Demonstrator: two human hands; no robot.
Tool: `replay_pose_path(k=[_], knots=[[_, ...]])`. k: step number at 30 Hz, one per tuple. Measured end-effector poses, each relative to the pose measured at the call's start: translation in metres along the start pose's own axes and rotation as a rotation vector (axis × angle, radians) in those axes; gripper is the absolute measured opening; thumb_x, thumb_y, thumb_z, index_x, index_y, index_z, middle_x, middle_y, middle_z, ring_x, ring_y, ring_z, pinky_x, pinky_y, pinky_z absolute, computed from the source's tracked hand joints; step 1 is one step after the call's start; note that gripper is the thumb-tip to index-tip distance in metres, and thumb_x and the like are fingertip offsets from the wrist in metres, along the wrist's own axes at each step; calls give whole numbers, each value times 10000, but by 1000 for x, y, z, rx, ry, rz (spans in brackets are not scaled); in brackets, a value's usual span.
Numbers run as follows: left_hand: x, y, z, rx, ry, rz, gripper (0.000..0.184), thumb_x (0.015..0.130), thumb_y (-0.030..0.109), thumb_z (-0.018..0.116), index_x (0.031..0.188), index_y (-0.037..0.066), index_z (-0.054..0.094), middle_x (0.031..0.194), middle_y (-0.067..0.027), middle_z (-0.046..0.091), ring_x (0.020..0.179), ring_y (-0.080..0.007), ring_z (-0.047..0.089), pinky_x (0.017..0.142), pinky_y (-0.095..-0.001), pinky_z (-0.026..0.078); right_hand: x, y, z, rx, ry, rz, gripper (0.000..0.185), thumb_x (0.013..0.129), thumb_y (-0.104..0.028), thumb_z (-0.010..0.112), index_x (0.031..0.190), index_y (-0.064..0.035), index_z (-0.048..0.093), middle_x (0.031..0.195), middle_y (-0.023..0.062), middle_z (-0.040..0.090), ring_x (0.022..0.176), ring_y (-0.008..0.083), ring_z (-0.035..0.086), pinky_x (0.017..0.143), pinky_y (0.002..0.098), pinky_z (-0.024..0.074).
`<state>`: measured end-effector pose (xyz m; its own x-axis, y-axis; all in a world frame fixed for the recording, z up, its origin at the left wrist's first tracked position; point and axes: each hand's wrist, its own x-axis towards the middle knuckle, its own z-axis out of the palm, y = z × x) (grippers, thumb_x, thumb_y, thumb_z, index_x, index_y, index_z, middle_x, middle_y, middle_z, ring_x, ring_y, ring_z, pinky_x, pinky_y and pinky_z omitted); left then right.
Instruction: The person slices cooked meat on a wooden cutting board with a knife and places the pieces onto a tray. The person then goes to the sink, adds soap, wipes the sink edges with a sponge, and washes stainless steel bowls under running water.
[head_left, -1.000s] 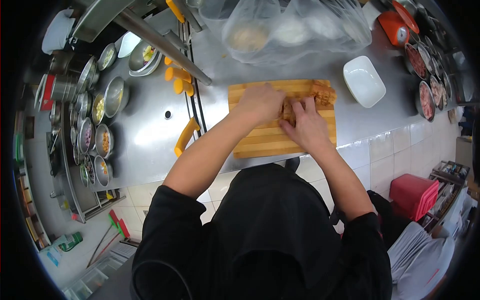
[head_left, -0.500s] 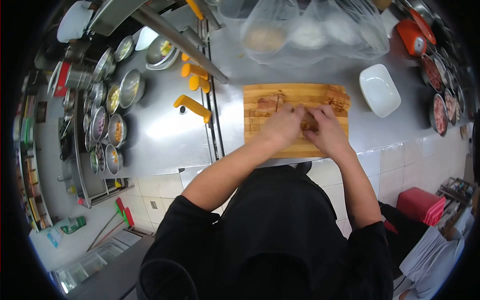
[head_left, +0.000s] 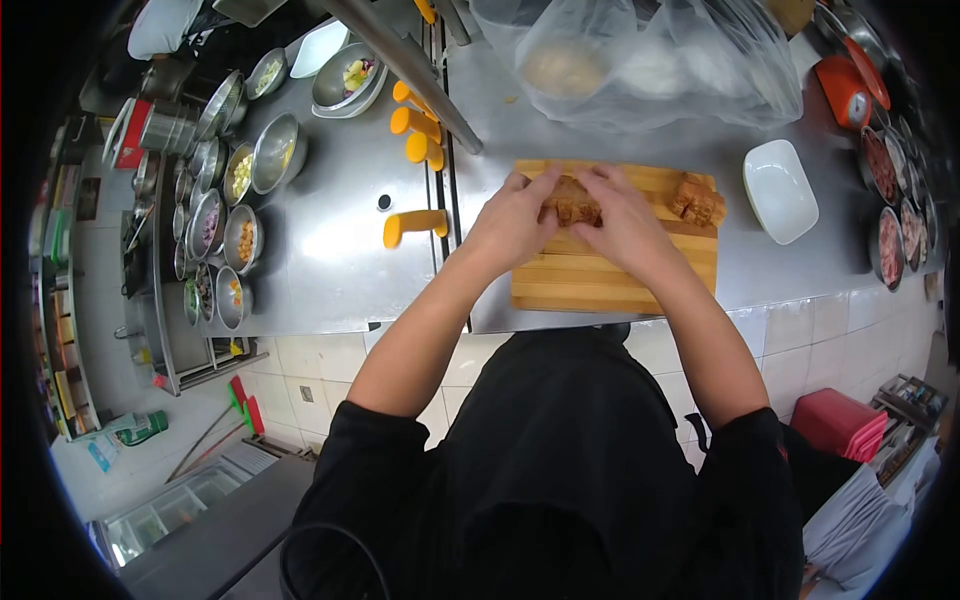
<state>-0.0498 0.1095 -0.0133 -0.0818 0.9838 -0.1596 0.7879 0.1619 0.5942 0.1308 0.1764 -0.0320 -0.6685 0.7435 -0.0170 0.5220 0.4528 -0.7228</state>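
Note:
A block of browned meat, cut into chunks and looking like roast pork belly, rests on the wooden cutting board. My left hand presses its left side with curled fingers. From the right, my right hand closes on the same meat, its thumb at the near edge. The fingers hide part of the block. Another cluster of browned chunks sits apart at the board's right end.
Right of the board stands a white dish. Behind it lie clear plastic bags and an orange scale. Metal bowls of chopped food crowd the left. An orange-yellow handle lies near the counter seam; a metal post slants above.
Both hands have moved left and farther back on the board, gathering the meat between them. The separate chunks at right stay on the board. The whole view has shifted slightly.

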Motion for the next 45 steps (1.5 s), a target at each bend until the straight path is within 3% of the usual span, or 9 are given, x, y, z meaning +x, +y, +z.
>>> replay_pose_path(k=[6,9,16,23,28,34,40,41,45], knots=[[-5,-16,9,-128,72,-127,509,957,283,588,1356,-26,519,1136,-282,612,1013,-416,630,919,-424,492,-10,-6,-7,206,57,385,720,746,-190,807,1364,36,512,1272,216,561,951,326,635,874,377,517],[3,-6,17,-91,62,-141,481,980,317,557,1298,-44,563,1141,-291,627,1058,-421,622,933,-430,483,-1,10,15,-37,108,210,661,747,-191,793,1317,45,554,1143,213,603,903,317,638,853,383,513],[6,-2,26,-309,124,-176,427,976,306,569,1210,-49,617,1046,-254,674,970,-373,658,889,-382,497,-4,5,12,125,184,248,608,754,-181,779,1284,46,584,1073,199,623,873,290,643,822,377,519],[56,89,10,-323,-47,76,360,969,288,563,1107,-37,634,1046,-230,683,974,-404,644,861,-444,503,-26,24,-84,32,329,257,573,771,-98,778,1282,53,567,1037,170,651,844,211,656,742,325,535],[103,128,57,-276,45,130,360,954,306,582,1128,-6,625,1037,-220,692,987,-408,648,863,-447,511,-38,58,-131,139,404,412,555,794,-90,779,1275,55,544,1035,150,656,855,186,644,742,318,528],[104,126,75,-309,-88,32,436,950,329,591,1219,-13,611,1124,-218,684,1030,-382,652,909,-434,502,-51,80,-123,161,259,518,602,798,-236,791,1293,28,571,1108,187,655,918,300,670,820,370,537],[94,111,89,-426,-35,99,497,962,325,570,1350,16,561,1197,-239,659,1091,-374,639,957,-404,485,-76,79,-90,-16,373,346,842,774,-200,822,1484,-44,397,1289,189,495,1000,252,610,803,350,540],[90,112,89,-450,-48,81,505,964,323,566,1367,19,551,1206,-241,656,1099,-374,636,962,-402,482,-78,76,-83,50,343,369,998,747,-136,824,1558,-89,245,1319,204,456,1071,314,587,850,377,533],[83,110,102,-518,0,66,518,972,336,554,1388,29,535,1230,-243,646,1108,-375,633,959,-395,482,-77,90,-47,-73,494,242,1070,755,-16,770,1587,-117,105,1240,245,492,1073,448,555,917,449,495]])
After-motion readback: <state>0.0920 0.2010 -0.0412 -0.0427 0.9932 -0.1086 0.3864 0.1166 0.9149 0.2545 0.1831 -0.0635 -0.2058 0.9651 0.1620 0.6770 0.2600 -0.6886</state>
